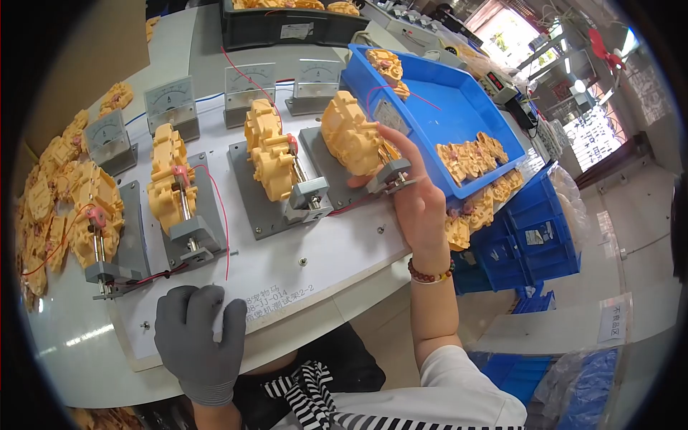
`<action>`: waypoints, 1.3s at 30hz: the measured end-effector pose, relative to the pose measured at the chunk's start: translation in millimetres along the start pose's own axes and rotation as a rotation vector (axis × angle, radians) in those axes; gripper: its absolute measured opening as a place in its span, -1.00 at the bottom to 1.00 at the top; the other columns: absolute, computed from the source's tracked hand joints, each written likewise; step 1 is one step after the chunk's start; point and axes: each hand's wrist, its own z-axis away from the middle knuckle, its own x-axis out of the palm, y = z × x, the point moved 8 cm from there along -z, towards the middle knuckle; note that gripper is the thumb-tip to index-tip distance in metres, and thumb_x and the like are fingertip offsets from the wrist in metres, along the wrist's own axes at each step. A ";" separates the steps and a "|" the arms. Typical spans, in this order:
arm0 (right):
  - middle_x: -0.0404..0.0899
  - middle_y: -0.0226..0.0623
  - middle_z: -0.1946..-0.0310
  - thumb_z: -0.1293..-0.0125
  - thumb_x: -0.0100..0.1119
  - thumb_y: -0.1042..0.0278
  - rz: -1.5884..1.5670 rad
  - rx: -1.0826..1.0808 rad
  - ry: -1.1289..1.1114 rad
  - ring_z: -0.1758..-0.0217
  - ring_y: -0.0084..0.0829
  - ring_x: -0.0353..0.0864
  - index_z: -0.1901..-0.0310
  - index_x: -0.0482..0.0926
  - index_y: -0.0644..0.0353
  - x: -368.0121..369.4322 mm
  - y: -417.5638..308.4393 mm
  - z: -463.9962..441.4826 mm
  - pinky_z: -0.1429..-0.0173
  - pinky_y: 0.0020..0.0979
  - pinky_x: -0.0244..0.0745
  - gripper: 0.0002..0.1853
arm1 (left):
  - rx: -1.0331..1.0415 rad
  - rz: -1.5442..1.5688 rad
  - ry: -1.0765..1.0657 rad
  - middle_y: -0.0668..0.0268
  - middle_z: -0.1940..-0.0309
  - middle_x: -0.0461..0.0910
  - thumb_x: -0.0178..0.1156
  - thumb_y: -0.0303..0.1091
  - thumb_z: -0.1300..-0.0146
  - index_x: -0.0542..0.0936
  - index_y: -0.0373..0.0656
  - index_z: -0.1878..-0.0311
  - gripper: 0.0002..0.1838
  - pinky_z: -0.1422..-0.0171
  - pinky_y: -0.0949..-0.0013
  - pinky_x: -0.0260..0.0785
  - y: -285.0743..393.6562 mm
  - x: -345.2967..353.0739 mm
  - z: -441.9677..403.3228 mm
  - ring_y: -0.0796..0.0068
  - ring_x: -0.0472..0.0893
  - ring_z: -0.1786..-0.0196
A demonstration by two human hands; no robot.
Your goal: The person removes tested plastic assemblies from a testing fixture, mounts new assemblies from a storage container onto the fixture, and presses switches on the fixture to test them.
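Note:
My right hand (416,197), bare, is wrapped round the rightmost yellow plastic gear housing (351,136), index finger on its upper right and a fingertip low behind it. That housing sits on a grey metal fixture (394,170). In a grey glove, my left hand (199,337) is curled at the front edge of the white board (344,261), a small pale thing between thumb and fingers too unclear to name. Above it a red wire (226,247) hangs from the second housing (169,179). Two more housings, one at the centre (269,150) and one at left (97,208), sit on similar fixtures.
Four analog meters, one at centre (249,82), stand behind the fixtures. Yellow housings (46,193) are piled at far left. A blue tray (459,93) with housings is at right, a black bin (294,36) at the back. Screws (303,262) stick up from the board.

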 end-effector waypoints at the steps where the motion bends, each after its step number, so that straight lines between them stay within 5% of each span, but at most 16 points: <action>1: 0.39 -0.09 -0.19 -0.13 -0.14 -0.33 -0.010 0.005 -0.010 0.02 -0.20 0.61 -0.40 0.05 0.21 -0.2 0.7 -0.6 -0.21 -0.23 0.37 -0.07 | 0.004 -0.003 0.000 0.24 0.41 0.49 0.37 -0.38 0.11 0.56 -0.16 0.34 -0.77 0.30 0.24 0.33 0.6 -0.3 -0.3 0.24 0.48 0.33; 9: 0.40 -0.19 -0.13 -0.12 0.02 -0.20 -0.081 0.000 0.053 0.03 -0.31 0.58 -0.36 0.12 0.22 2.1 -3.5 1.5 -0.12 -0.34 0.39 -0.13 | 0.015 0.002 -0.004 0.23 0.40 0.48 0.37 -0.37 0.12 0.56 -0.16 0.32 -0.75 0.29 0.23 0.33 0.1 -0.4 -0.1 0.23 0.49 0.32; 12: 0.43 -0.27 0.03 -0.19 0.02 -0.04 0.173 -0.140 0.304 0.03 -0.42 0.48 -0.33 0.15 0.22 -26.3 -3.4 13.0 -0.08 -0.39 0.35 -0.26 | 0.033 0.004 -0.006 0.22 0.39 0.49 0.38 -0.37 0.13 0.56 -0.16 0.31 -0.73 0.29 0.23 0.33 -0.9 0.2 1.0 0.22 0.49 0.31; 13: 0.41 -0.33 0.15 -0.21 0.03 0.19 0.189 -0.207 0.386 0.02 -0.51 0.39 -0.25 0.24 0.22 -26.1 -18.2 21.4 -0.07 -0.40 0.31 -0.42 | 0.030 0.006 -0.007 0.21 0.38 0.49 0.38 -0.37 0.13 0.57 -0.16 0.31 -0.72 0.29 0.23 0.33 -1.4 0.3 1.4 0.21 0.49 0.31; 16: 0.38 -0.31 0.19 -0.12 0.09 0.42 0.269 -0.411 0.517 0.15 -0.55 0.35 -0.02 0.42 0.24 -33.6 -34.1 46.6 0.03 -0.52 0.29 -0.62 | 0.023 0.015 -0.009 0.20 0.37 0.48 0.39 -0.38 0.14 0.56 -0.17 0.29 -0.71 0.30 0.22 0.33 -2.6 0.9 2.1 0.20 0.48 0.31; 19: 0.40 -0.25 0.23 -0.09 0.15 0.42 0.867 -0.499 0.446 0.22 -0.47 0.38 0.28 0.53 0.26 -20.3 -40.0 65.4 0.08 -0.46 0.33 -0.84 | 0.030 0.016 -0.010 0.19 0.37 0.47 0.39 -0.38 0.15 0.56 -0.18 0.29 -0.69 0.30 0.21 0.31 -1.8 0.7 2.2 0.19 0.47 0.32; 20: 0.44 -0.16 0.24 -0.05 0.21 0.42 0.716 -0.399 0.515 0.24 -0.32 0.46 0.42 0.56 0.28 -13.8 -36.9 68.2 0.11 -0.38 0.41 -0.89 | 0.034 0.015 -0.009 0.19 0.38 0.47 0.39 -0.38 0.16 0.56 -0.18 0.28 -0.69 0.31 0.21 0.31 -1.5 0.5 2.1 0.19 0.47 0.32; 22: 0.48 -0.10 0.22 -0.01 0.25 0.44 0.917 -0.468 0.398 0.24 -0.24 0.53 0.41 0.57 0.28 -3.2 -27.7 68.5 0.14 -0.37 0.46 -0.88 | 0.042 0.014 -0.014 0.18 0.38 0.46 0.39 -0.38 0.16 0.56 -0.18 0.28 -0.68 0.31 0.20 0.29 -2.0 1.1 2.2 0.19 0.46 0.33; 39: 0.61 -0.07 0.26 0.11 0.27 0.47 0.757 -0.394 0.399 0.27 -0.28 0.65 0.55 0.49 0.30 -2.8 -6.1 66.2 0.25 -0.44 0.56 -0.86 | -0.013 0.032 -0.106 0.13 0.22 0.44 0.30 -0.53 0.08 0.53 -0.24 0.20 -0.70 0.16 0.24 0.36 -10.4 7.5 9.1 0.17 0.49 0.20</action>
